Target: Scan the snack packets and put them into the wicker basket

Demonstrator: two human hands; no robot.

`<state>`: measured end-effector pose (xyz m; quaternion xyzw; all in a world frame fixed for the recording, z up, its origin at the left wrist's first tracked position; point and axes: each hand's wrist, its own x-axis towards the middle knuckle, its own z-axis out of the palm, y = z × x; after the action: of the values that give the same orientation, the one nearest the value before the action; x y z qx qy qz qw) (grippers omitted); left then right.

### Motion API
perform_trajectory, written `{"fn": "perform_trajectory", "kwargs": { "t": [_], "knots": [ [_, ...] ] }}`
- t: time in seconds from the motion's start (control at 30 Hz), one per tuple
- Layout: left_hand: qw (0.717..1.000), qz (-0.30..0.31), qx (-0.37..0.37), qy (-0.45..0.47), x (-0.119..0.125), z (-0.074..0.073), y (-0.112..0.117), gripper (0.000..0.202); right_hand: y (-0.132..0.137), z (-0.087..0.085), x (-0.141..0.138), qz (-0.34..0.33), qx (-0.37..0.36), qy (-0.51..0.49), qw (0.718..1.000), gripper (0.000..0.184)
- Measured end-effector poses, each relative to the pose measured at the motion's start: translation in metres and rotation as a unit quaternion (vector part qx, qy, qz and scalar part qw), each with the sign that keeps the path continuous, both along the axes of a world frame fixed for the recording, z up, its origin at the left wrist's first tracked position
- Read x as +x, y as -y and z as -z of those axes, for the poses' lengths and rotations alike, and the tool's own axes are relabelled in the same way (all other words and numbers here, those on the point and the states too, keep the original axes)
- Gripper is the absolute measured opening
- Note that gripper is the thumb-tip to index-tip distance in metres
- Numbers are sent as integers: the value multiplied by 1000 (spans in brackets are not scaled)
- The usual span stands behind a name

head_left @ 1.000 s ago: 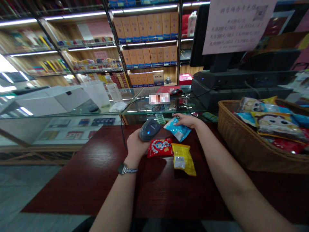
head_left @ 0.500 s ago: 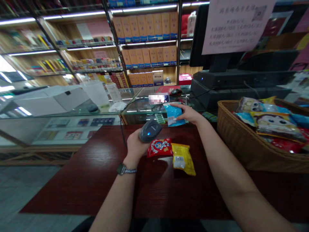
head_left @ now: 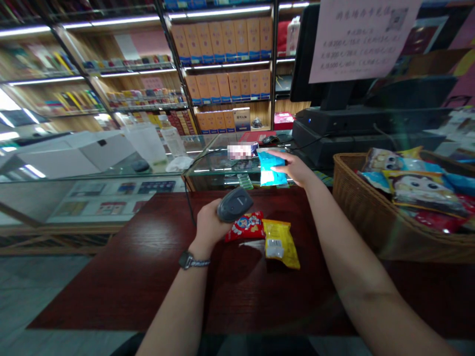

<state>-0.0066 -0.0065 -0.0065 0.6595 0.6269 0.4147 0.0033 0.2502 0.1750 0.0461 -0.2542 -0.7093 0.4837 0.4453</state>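
Clock = centre of view, 12 away from person. Wall shelving (head_left: 96, 42), approx 10 to 1 o'clock, lit by strip lights; rows of orange boxes (head_left: 222, 42) at 12. Dk red-brown wood bench (head_left: 122, 277) fills most of 6 o'clock side. Glass display case (head_left: 208, 171) beyond it, approx 9 round to 12. Monitor (head_left: 302, 59) at 1-2, pink notice (head_left: 358, 44) w/ printed text + QR code on it. Wicker basket (head_left: 365, 220) on bench at 3-4, full of mixed snack bags (head_left: 423, 185). White box (head_left: 70, 155) on the case at 9-10; clear plastic jug (head_left: 141, 143) on same case, approx 10.

Hands: L hand (head_left: 211, 225) at 7, clenched round grey-blk scanner (head_left: 234, 203), held above bench, nose twd 1-2, i.e. roughly at the blue pkt. R hand (head_left: 297, 170) at 3, grasping blue packet (head_left: 267, 173) by its R side, fingers + thumb; pkt v. brightly lit, held up nr bench's far edge, approx 2 from centre.

Yellow packet (head_left: 285, 242) lies on bench at 4-5, white barcode panel up. Red packet (head_left: 249, 225) flat on bench at 6, just beside yellow at its 9-10 side, partly hidden by L hand & scanner; can't tell if hand touches it.

Blk cord (head_left: 188, 200) at 8, beyond L hand. Mouse (head_left: 267, 140) on case, approx 1. Watch (head_left: 185, 259) on L wrist, 7-8.
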Motion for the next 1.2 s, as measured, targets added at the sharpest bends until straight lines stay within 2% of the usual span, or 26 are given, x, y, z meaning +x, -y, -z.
{"fn": "perform_trajectory", "kwargs": {
  "t": [0.27, 0.5, 0.67, 0.93, 1.0, 1.07, 1.13, 1.2],
  "knots": [
    [999, 27, 16, 16, 1, 2, 1, 30, 10, -13, 3, 15, 58, 45, 997, 65],
    [998, 46, 28, 27, 2, 1, 1, 29, 11, -16, 3, 31, 60, 92, 994, 66],
    [997, 58, 32, 26, 3, -1, 2, 24, 13, -19, 6, 51, 116, 78, 989, 62],
    [997, 57, 43, 26, 3, -5, 4, 24, 10, -18, 5, 63, 106, 87, 989, 65],
    [997, 58, 47, 27, 3, -5, 4, 24, 12, -24, 5, 105, 140, 101, 979, 63],
    [997, 60, 51, 26, 2, -5, 3, 22, 17, -34, 10, 189, 199, 122, 954, 58],
    [996, 65, 56, 24, 1, -5, 3, 17, 25, -48, 22, 303, 252, 145, 908, 52],
    [995, 72, 61, 21, 0, -6, 2, 15, 35, -60, 40, 415, 273, 153, 854, 50]
  ]
}}
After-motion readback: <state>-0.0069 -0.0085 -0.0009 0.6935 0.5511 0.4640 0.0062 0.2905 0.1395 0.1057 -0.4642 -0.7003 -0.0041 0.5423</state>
